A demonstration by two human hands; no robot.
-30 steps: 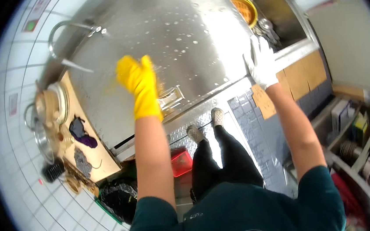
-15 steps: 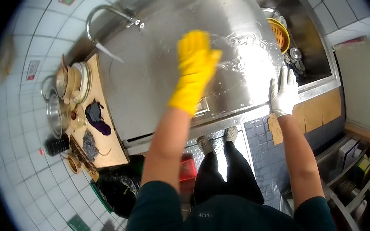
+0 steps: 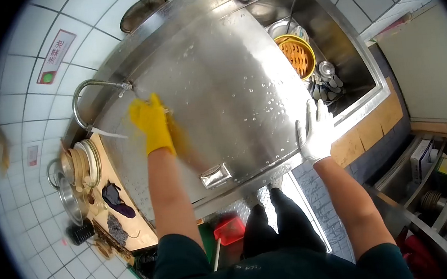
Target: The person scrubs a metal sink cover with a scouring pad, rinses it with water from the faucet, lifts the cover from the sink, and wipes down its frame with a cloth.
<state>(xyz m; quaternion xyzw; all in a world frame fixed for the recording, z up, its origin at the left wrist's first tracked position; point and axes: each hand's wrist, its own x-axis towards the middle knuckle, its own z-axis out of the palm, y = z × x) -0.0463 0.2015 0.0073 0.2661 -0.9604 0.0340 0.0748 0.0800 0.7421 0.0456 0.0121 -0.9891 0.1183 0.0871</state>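
My left hand (image 3: 153,125), in a yellow rubber glove, reaches over the left part of a wet stainless steel surface (image 3: 231,101). Its fingers are spread and somewhat blurred, and I make out nothing held. To its left, water runs from a curved faucet (image 3: 78,102). My right hand (image 3: 317,131), in a white glove, rests with outstretched fingers on the surface's right front edge, beside the sink basin (image 3: 345,38). Within that basin are a yellow-rimmed orange basket (image 3: 296,57) and several metal utensils (image 3: 330,86). Drops of water dot the steel.
A wooden board (image 3: 135,229) at left carries stacked plates and bowls (image 3: 84,162), a dark cloth (image 3: 116,201) and a grey scouring pad (image 3: 116,229). A rectangular metal fitting (image 3: 215,176) sits near the front edge. An open drawer (image 3: 419,186) lies at right.
My left hand has swept left across the steel towards the faucet. My right hand stays at the edge by the basin. The view has shifted, showing the steel and basin further left.
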